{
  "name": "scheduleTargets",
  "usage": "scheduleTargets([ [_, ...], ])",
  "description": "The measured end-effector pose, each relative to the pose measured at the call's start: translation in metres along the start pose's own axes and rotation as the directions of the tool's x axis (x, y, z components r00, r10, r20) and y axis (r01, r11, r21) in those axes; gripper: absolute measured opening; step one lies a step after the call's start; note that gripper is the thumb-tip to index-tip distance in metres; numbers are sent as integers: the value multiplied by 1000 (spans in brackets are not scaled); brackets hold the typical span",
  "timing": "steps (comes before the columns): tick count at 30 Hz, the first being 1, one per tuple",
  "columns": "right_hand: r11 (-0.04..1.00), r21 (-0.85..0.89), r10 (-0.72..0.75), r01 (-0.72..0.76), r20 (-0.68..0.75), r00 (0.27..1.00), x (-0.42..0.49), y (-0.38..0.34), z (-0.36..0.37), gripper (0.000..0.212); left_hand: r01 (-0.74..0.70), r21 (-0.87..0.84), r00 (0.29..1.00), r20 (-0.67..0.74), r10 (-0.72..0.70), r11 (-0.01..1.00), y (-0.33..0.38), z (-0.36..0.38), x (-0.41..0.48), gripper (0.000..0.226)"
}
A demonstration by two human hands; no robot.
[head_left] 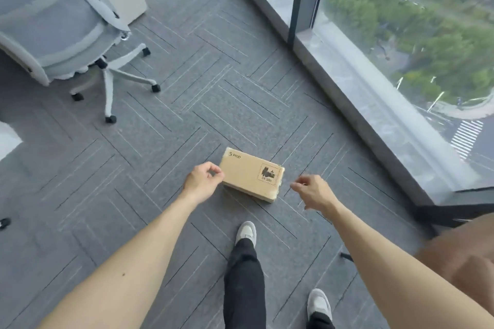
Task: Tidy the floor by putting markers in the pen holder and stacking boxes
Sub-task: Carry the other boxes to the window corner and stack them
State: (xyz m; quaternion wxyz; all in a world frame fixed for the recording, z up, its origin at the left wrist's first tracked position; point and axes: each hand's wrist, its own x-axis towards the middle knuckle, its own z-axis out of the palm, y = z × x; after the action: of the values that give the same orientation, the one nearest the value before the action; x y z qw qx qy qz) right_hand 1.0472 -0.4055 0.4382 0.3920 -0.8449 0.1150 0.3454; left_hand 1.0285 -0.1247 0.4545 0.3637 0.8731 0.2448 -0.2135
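- A flat rectangular brown cardboard box [251,174] lies on the grey carpet floor [187,104], which is patterned with thin lines in a herringbone layout. The box sits turned at an angle, its printed top face up, with a small logo near its far left corner and a dark square stamp toward its right end.
- The left hand [203,181] reaches down at the box's left end. Its fingers are curled loosely inward, thumb and forefinger near each other, and it overlaps the box's left edge; whether it actually touches the cardboard cannot be told. It grips nothing visible.
- The right hand [313,190] hangs just beside the box's right end, apart from it with a strip of carpet showing between. Its fingers are bent and point toward the box, and it holds nothing.
- The box therefore lies between the two hands, closer to the left one.
- Both forearms are bare and stretch forward from the lower corners of the view.
- A white sneaker [246,232] below a black trouser leg [244,283] stands just behind the box; a second white sneaker [318,304] is nearer the bottom edge.
- A pale grey mesh office chair [61,32] on castors stands well apart at upper left.
- A floor-to-ceiling window [401,35] runs along the right, showing trees and roads far below.
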Motion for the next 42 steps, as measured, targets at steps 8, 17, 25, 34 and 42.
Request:
scheduleTargets([
  [8, 983, 81, 170, -166, -47, 984, 175, 22, 57, 17, -17, 137, 991, 130, -1, 990, -52, 38, 208, 8],
  [17, 965, 115, 242, -234, -62, 968, 287, 83, 115, 16, -27, 194, 981, 196, -12, 981, -101, 120, 338, 13],
  [25, 948, 150, 298, -279, -123, 946, 355, 124, 130, 26, -22, 238, 984, 178, -21, 971, -128, 166, 399, 33],
  [34, 714, 474, 518, -515, 138, 844, 393, 157, 156, 67, 123, 230, 961, 214, -174, 965, -150, 198, 440, 62],
  [42, 666, 558, 515, -496, 139, 846, 373, 146, 156, 51, 290, 64, 929, 222, -297, 955, -136, 185, 421, 65],
])
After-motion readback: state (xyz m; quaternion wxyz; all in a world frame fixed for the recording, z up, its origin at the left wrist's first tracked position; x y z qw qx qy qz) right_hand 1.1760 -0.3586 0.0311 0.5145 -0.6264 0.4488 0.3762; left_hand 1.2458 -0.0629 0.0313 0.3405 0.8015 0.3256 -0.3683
